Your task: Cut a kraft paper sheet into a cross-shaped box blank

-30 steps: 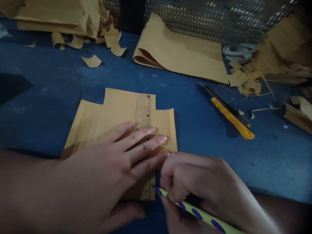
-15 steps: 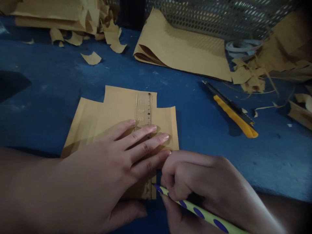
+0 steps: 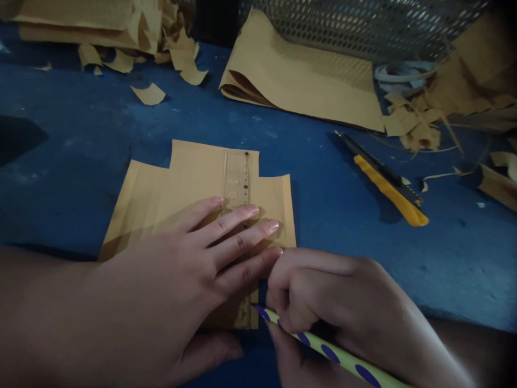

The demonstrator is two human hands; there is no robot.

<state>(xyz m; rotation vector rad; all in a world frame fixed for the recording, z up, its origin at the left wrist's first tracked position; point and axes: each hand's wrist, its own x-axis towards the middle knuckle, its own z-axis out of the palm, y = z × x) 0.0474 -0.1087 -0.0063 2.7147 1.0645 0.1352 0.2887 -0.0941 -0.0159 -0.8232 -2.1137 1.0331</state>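
Observation:
My left hand (image 3: 189, 269) lies flat with fingers spread, pressing a clear plastic ruler (image 3: 235, 175) onto a piece of brown paper (image 3: 194, 161) with notched corners. The ruler runs lengthwise over the paper, its middle hidden under my fingers. My right hand (image 3: 323, 291) is closed around a yellow-green pencil (image 3: 347, 361) with purple spots. The pencil's tip is at the ruler's right edge, near the paper's lower end. Fingertips of my left hand meet the knuckles of my right hand.
A yellow and black utility knife (image 3: 388, 186) lies to the right on the blue table (image 3: 100, 124). Folded brown paper (image 3: 307, 75) rests before a perforated metal basket (image 3: 343, 27). Paper scraps (image 3: 149, 94) lie at the back left, with more scraps (image 3: 412, 124) and a white roll (image 3: 404, 73) at right.
The whole view has shifted slightly, with things sitting a little higher and further left. Both hands, the ruler and the pencil keep nearly the same places on the paper.

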